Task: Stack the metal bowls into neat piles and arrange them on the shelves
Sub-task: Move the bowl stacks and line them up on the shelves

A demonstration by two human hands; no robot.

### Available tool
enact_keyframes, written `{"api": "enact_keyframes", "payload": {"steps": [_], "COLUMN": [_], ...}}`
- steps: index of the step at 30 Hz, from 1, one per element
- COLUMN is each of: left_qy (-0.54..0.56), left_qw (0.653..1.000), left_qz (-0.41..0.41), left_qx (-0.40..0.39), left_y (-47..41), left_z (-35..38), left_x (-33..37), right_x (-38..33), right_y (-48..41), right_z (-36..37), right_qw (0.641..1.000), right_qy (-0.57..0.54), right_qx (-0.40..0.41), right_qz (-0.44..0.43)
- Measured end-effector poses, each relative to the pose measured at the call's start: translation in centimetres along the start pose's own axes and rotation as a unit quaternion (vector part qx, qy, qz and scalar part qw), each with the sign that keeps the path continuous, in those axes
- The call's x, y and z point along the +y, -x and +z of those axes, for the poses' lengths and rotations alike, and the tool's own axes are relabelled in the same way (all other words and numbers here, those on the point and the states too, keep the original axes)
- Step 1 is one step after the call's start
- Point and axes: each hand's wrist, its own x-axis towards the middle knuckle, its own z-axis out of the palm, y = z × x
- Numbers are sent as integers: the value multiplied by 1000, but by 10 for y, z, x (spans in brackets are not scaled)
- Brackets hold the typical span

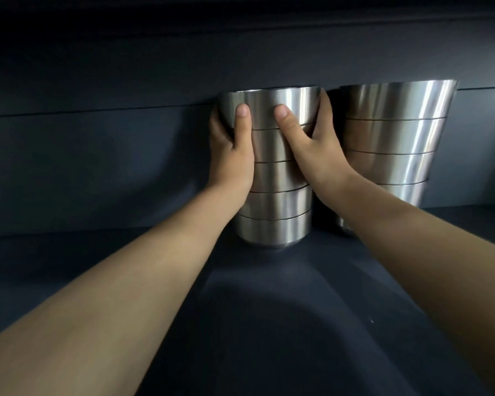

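Note:
A pile of several nested metal bowls (272, 221) stands upright on the dark shelf (269, 310), near its back. My left hand (232, 155) grips the pile's left side, thumb on the front and fingers hidden behind. My right hand (315, 147) grips its right side the same way, thumb pressed on the front of the top bowl. A second pile of several metal bowls (395, 132) stands just to the right, close beside my right hand, its base partly hidden by my right forearm.
The dark back wall (97, 167) of the shelf runs behind both piles. The underside of the shelf above (240, 38) hangs close over the bowl rims. Open shelf floor lies to the left of the held pile and in front of it.

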Motion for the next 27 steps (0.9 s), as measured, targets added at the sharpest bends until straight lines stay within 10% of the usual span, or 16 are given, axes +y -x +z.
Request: {"api": "enact_keyframes", "payload": {"steps": [27], "left_qy": [-94], "left_qw": [986], "left_qz": [3], "left_qx": [-135], "left_y": [62], "left_z": [-25], "left_x": [-63], "right_x": [42], "right_y": [52], "right_z": [-18], "right_qw": [993], "right_qy": [80], "right_qx": [-81], "right_qz": [28]}}
